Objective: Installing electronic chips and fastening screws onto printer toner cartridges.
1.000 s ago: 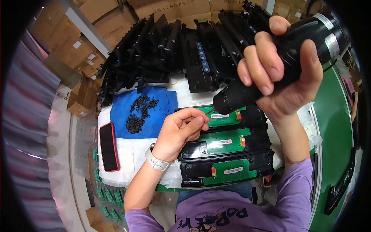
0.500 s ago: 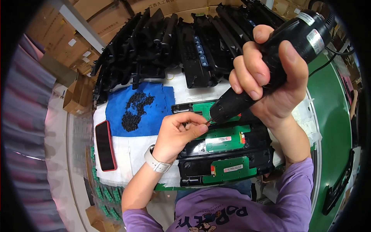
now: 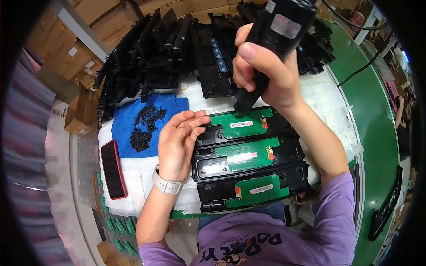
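My right hand [image 3: 270,75] is wrapped round a black electric screwdriver [image 3: 284,31], tilted with its nose down. Its tip meets the green circuit board [image 3: 230,131] in the farthest of three black plastic panels [image 3: 208,139], near the board's far edge. Beside that panel's left end is my left hand [image 3: 178,137], fingers loosely bent and apart, with nothing visible in them. Nearer to me lie the middle circuit board [image 3: 262,150] and the nearest circuit board [image 3: 270,182], each set in its own panel.
Small black screws [image 3: 144,133] lie heaped on a blue cloth [image 3: 122,133] at the left. A red-cased phone [image 3: 113,170] rests in front of it. Many black plastic housings [image 3: 155,57] crowd the table's back. A cable [image 3: 366,68] hangs at the right over a green surface [image 3: 377,146].
My left hand has drawn back left from the screwdriver's tip, its pinch loosened. The screwdriver has become steeper, its tip now down on the far board. The whole view has shifted slightly.
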Tool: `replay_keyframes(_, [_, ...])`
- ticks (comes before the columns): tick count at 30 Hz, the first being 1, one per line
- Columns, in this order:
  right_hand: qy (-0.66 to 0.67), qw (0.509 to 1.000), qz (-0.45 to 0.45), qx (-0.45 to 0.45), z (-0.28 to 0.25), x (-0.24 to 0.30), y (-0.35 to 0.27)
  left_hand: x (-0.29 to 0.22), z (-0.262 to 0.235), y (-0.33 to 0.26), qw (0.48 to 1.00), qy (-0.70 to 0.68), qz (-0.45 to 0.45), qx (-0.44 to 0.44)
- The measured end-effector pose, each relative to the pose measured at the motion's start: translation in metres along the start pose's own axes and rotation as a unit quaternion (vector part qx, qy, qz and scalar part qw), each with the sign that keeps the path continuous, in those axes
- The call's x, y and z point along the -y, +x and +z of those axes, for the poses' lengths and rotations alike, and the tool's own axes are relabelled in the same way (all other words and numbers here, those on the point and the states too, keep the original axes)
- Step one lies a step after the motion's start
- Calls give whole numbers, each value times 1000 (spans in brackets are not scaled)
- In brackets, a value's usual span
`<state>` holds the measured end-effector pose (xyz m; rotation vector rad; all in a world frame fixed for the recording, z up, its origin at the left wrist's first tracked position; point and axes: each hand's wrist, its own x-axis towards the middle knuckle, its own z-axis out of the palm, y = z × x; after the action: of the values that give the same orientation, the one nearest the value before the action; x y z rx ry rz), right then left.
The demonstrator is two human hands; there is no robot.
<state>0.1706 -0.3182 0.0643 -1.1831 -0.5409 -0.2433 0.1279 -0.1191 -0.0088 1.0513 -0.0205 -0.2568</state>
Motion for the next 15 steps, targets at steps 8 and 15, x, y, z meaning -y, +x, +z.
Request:
replay_keyframes(8, [-17,1000,12,9,2,-14,2,2,-2,3,997,76,-2,-2])
replay_keyframes(15, [-85,995,22,48,9,-22,10,-1,-5,10,990,142,-14,-14])
